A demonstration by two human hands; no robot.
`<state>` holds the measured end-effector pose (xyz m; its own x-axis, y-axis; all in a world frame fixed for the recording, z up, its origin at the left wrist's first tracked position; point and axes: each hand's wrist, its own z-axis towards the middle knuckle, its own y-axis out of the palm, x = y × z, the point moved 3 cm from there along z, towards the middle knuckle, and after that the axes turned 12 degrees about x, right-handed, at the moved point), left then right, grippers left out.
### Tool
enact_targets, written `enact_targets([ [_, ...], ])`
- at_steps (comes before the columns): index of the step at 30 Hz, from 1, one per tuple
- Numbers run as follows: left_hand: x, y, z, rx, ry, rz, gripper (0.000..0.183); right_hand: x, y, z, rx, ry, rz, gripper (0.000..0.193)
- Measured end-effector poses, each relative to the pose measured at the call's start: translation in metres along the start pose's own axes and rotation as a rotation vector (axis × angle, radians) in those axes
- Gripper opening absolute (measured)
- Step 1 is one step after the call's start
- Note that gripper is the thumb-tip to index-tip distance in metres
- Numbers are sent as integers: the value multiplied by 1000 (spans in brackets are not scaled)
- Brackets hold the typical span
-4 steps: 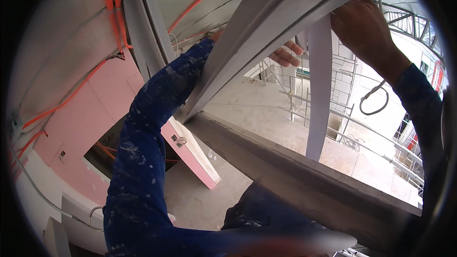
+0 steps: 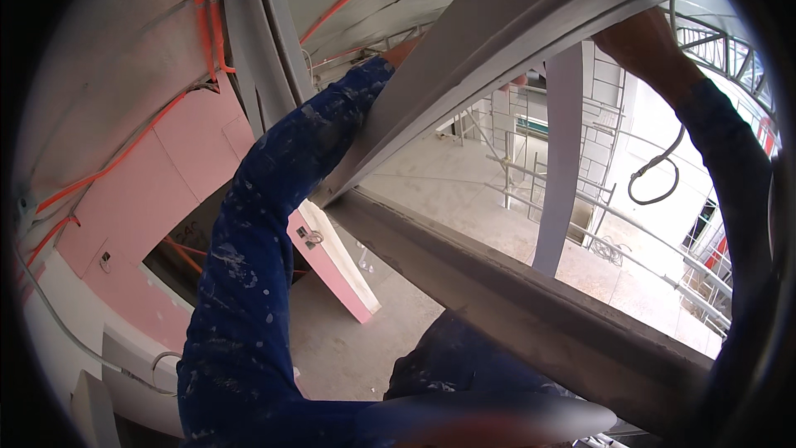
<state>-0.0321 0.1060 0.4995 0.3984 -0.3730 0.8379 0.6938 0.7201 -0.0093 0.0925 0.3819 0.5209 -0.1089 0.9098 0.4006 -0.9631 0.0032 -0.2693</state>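
A wide grey beam (image 2: 497,41) slants up to the right across the upper view. My left hand (image 2: 404,51) reaches behind it in a paint-spotted blue sleeve; little more than the wrist shows, and its fingers are almost wholly hidden. At the beam's upper right, my right hand (image 2: 637,40) is bent over at the wrist beside the lower edge, its fingers hidden. Just left of that hand, a long pale strip (image 2: 560,158) runs down from the beam to a lower grey-brown beam (image 2: 497,290). Whether either hand grips anything cannot be seen.
A grey post (image 2: 261,41) and orange conduits (image 2: 199,0) stand at upper left. Pink wallboard (image 2: 157,174) lines the left, with a pink-faced partition end (image 2: 332,270) below. Scaffolding (image 2: 605,199) and a dangling cable loop (image 2: 655,178) are at right. The floor (image 2: 431,174) lies far below.
The view has shifted slightly. The fingers that showed below the slanted beam have drawn up almost wholly behind it. My right hand sits slightly further right and more hidden.
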Motion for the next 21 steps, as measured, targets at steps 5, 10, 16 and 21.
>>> enact_targets([
  [5,6,-6,13,227,211,66,58,9,24,18,162,-294,13,19],
  [10,2,-6,29,359,308,111,56,-43,26,16,499,-452,-31,15],
  [16,-5,-5,42,260,266,142,53,-47,35,21,259,-249,-36,14],
  [21,-10,-8,44,102,188,145,51,-37,27,22,283,-57,164,16],
])
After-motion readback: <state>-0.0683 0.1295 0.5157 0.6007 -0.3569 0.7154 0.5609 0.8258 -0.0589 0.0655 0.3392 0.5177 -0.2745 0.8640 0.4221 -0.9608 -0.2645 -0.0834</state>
